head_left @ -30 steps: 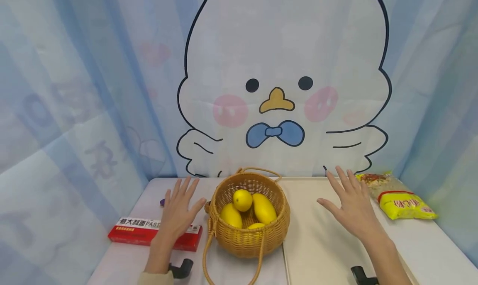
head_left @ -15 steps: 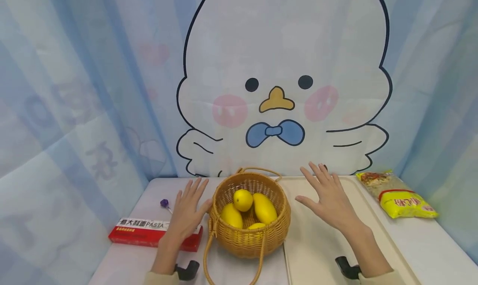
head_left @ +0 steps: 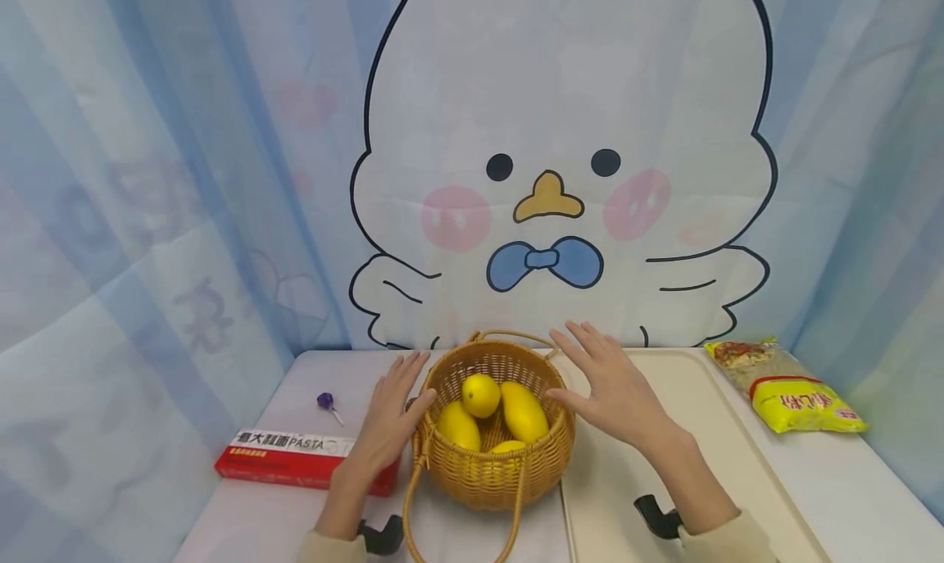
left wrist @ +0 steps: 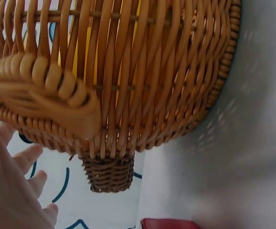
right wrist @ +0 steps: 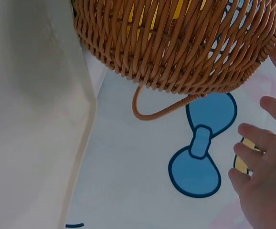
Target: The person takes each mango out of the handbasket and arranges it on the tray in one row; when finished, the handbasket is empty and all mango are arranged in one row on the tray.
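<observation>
Between the two hands stands a round wicker basket (head_left: 490, 485) holding several yellow fruits: a rounder lemon-like one (head_left: 481, 395) and longer mango-like ones (head_left: 524, 412). My left hand (head_left: 391, 419) is at the basket's left rim, fingers straight and thumb by the edge; whether it touches cannot be told. On the other side, my right hand (head_left: 615, 391) reaches over the right rim with fingers spread. In the right wrist view the fingers of the right hand (right wrist: 267, 152) lie beside the wicker wall (right wrist: 176, 52). The left wrist view shows the left hand (left wrist: 14, 186) beside the basket (left wrist: 143, 71).
A red pasta box (head_left: 295, 465) and a purple lollipop (head_left: 326, 401) lie left of the basket. A cream tray (head_left: 708, 465) lies on the right, with a yellow noodle bag (head_left: 796, 395) past its edge. One basket handle (head_left: 413, 538) hangs down in front; another (head_left: 516, 333) stands behind.
Both hands have come inward to the basket, the right one travelling farther left across the tray. The lollipop, earlier mostly covered by the left hand, now shows whole. The basket has stayed put.
</observation>
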The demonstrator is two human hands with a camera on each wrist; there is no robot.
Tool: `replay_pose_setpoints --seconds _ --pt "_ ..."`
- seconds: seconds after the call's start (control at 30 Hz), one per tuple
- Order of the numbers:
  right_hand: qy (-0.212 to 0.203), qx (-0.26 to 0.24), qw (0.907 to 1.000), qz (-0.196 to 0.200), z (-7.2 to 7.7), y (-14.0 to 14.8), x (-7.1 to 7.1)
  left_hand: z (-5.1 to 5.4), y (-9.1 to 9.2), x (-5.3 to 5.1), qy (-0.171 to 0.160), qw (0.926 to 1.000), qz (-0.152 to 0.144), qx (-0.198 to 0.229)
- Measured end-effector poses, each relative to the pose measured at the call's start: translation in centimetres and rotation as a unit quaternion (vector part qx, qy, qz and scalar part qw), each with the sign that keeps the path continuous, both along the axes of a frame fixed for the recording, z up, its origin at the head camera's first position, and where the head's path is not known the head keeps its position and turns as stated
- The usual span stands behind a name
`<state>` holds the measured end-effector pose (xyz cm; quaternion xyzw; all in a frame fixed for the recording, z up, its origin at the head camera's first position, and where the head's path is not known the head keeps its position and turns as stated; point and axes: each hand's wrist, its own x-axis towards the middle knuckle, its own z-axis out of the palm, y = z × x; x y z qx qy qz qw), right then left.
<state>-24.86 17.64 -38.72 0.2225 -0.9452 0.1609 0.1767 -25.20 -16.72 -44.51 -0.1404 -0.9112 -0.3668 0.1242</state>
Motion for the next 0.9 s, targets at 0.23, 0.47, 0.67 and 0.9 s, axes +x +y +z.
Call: replay_pose_setpoints --seconds 0.23,0.47,0.67,0.9 --pt "-0.016 -0.005 0.9991 0.038 0.3 -2.6 0.2 -0.1 0.8 -0.2 -0.018 0.9984 -0.027 0.047" --pt "-0.035 0.006 0.9957 0.085 0.2 -5.5 -0.1 -0.5 1.3 -0.3 -0.073 0.9858 -0.061 0.138" --pt "-0.060 0.030 0.9934 0.093 0.2 -7.1 -0.5 -0.6 1.6 -0.1 -0.096 0.9771 -0.072 0.176" --pt "-0.091 0.035 0.9893 0.109 0.4 -8.2 -1.1 -0.1 1.7 0.2 -0.112 0.9734 -0.070 0.187"
